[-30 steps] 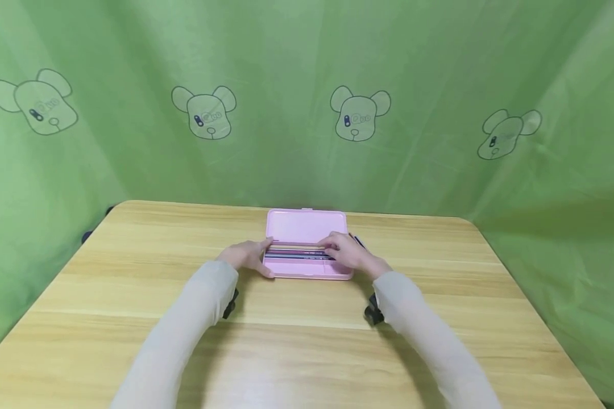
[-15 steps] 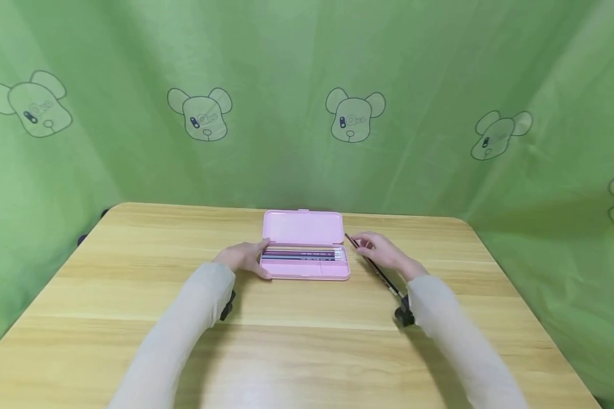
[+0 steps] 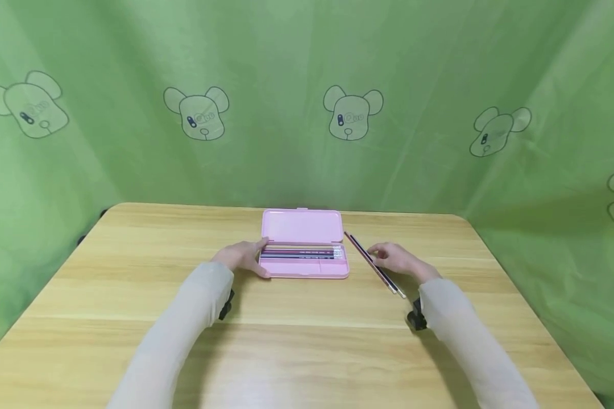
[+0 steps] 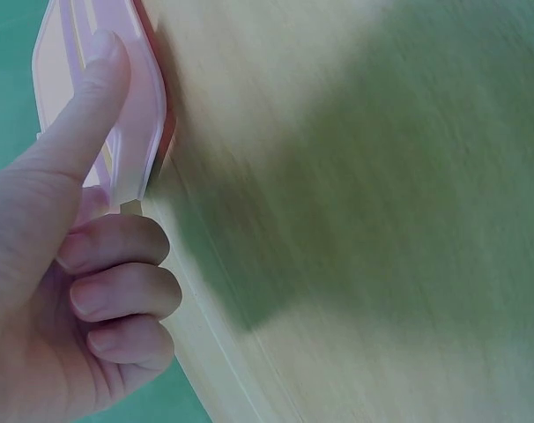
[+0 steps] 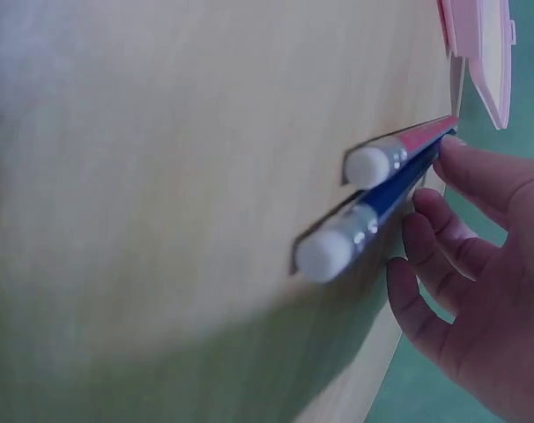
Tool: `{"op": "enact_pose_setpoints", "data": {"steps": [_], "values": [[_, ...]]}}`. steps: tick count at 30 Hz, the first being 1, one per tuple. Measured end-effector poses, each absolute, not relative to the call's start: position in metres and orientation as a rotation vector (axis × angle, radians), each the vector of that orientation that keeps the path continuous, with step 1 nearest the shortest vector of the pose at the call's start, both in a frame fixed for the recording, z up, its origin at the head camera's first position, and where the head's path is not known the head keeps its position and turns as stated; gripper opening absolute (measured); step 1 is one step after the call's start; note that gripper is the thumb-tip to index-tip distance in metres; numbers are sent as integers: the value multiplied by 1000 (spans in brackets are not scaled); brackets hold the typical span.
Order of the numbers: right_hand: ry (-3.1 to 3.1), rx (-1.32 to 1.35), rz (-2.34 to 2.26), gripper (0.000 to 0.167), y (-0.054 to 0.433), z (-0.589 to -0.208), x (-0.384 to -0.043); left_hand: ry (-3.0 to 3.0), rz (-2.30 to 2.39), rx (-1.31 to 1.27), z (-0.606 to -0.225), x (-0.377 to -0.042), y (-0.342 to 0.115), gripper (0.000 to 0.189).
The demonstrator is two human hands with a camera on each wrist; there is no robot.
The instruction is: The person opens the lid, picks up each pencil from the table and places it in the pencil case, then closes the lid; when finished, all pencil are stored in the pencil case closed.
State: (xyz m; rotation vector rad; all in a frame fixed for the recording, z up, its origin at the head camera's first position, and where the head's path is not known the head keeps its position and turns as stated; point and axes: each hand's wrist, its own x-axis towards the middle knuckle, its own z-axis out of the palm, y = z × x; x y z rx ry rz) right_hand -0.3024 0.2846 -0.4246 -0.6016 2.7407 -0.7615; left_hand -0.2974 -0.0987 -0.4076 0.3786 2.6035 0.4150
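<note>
My left hand [image 3: 243,255] grips the left end of an open pink pencil case [image 3: 334,270], its thumb lying over the end in the left wrist view. Several pencils [image 3: 297,252] with white erasers at the right lie side by side in the long compartment. To the right of the case, a dark blue pencil [image 5: 386,196] and a red pencil [image 5: 415,139] lie slanted together, eraser ends toward me. My right hand [image 3: 396,258] pinches the blue pencil around its middle, the thumb against it and the other fingers curled; the index finger is hidden in the right wrist view.
The case's lid [image 3: 303,225] leans back near the far edge of the wooden table [image 3: 297,352]. A small compartment at the case's front right has a low divider. Behind the table hangs a green curtain [image 3: 266,165] with bear drawings.
My right hand has left the pencils in the case and moved right and nearer, to the loose pair's middle. Those two now show side by side. The left hand keeps its hold.
</note>
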Motion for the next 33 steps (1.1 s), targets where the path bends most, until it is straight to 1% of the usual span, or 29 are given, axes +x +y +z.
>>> {"op": "enact_pose_setpoints", "data": {"steps": [6,13,25,33], "values": [[2792,-650,-700,34,284,-427,-304,2591,437,372,-405,-296,-98,105],[2892,-594,-584,33,285,-429,-303,2598,425,380,-404,-295,-98,105],[2935,-583,-627,31,288,-430,-302,2607,415,383,-404,-294,-99,105],[2934,-593,-756,32,288,-424,-302,2604,416,384,-402,-293,-99,104]]}}
